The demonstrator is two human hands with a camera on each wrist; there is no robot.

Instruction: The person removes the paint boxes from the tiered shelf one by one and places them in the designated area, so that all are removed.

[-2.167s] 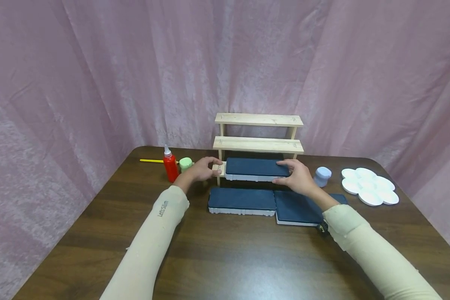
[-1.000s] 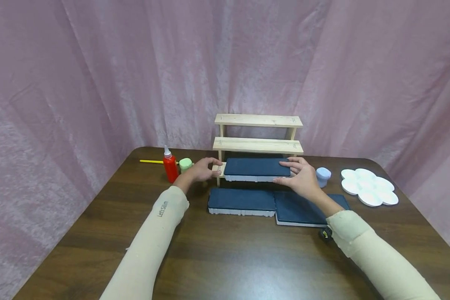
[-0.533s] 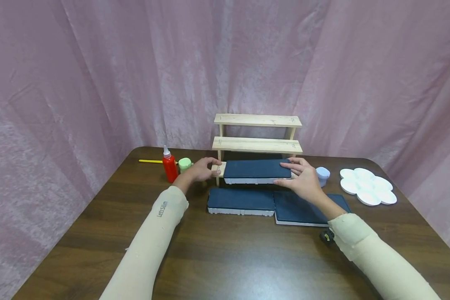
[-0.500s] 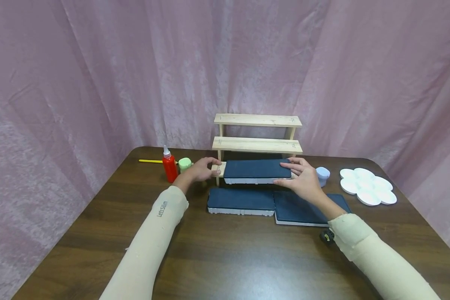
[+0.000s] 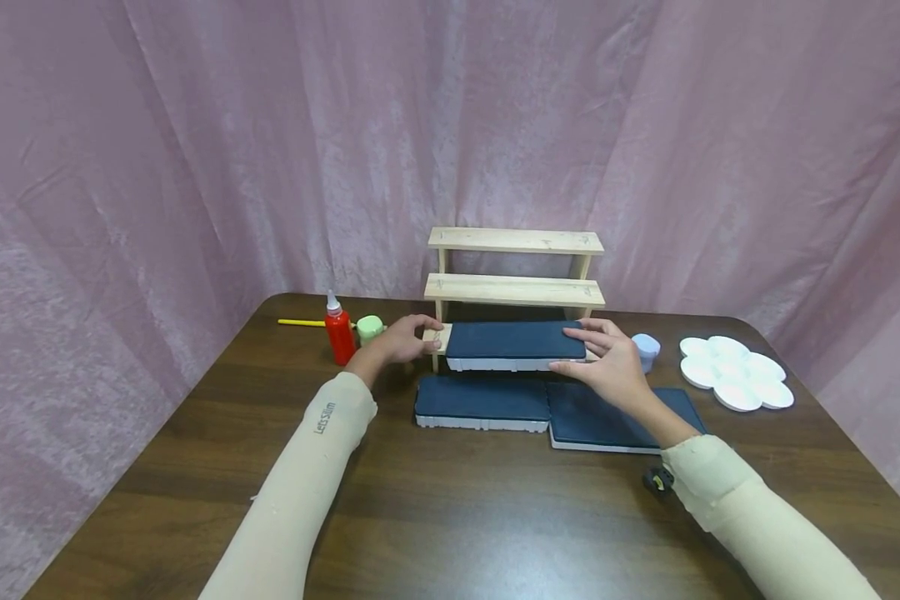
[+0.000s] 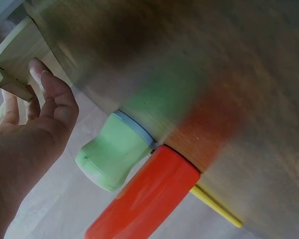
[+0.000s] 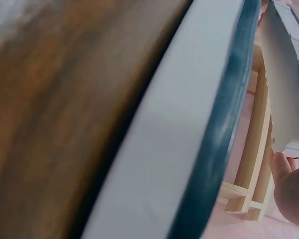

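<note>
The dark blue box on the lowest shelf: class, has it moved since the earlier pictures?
Yes. The dark blue box has slid slightly left along the wooden rack; its left end now lies nearer the rack's left post.

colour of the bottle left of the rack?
Red bottle, white nozzle; head view shows it best.
</note>
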